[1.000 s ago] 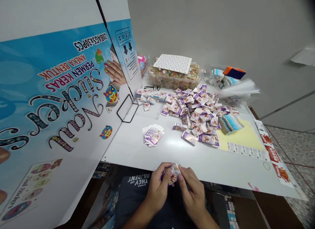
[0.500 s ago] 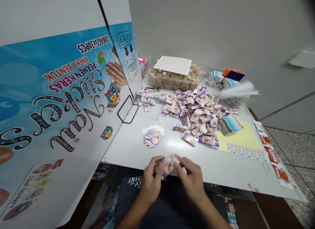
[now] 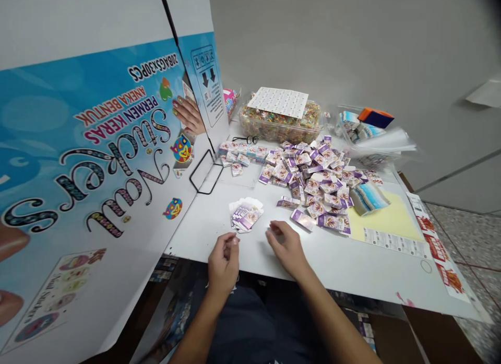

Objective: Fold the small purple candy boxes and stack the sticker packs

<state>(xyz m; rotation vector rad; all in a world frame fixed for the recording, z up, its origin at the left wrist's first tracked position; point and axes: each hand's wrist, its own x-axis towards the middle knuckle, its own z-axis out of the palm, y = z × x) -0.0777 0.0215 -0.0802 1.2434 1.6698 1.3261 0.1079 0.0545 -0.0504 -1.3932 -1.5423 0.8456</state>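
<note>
My left hand (image 3: 224,260) is at the table's front edge, fingers loosely bent, thumb a little apart, with nothing visible in it. Just beyond its fingertips lies a fanned stack of flat, unfolded purple-and-white cartons (image 3: 246,216). My right hand (image 3: 288,247) hovers over the table to the right of that stack, its fingers apart and holding nothing. Beyond it spreads a heap of small folded purple-and-white boxes (image 3: 313,181). One box (image 3: 302,220) lies at the heap's near edge, closest to my right hand.
A large printed carton (image 3: 117,160) walls off the left side, with a black wire stand (image 3: 206,191) beside it. At the back are a clear tub of colourful small packets (image 3: 279,125) under a printed sheet (image 3: 278,102) and a bin of wrapped bundles (image 3: 364,129). A yellow sheet (image 3: 399,218) lies right.
The small carton that both hands held is no longer in them. My hands have separated and moved forward, the left toward the flat stack. The view has shifted slightly.
</note>
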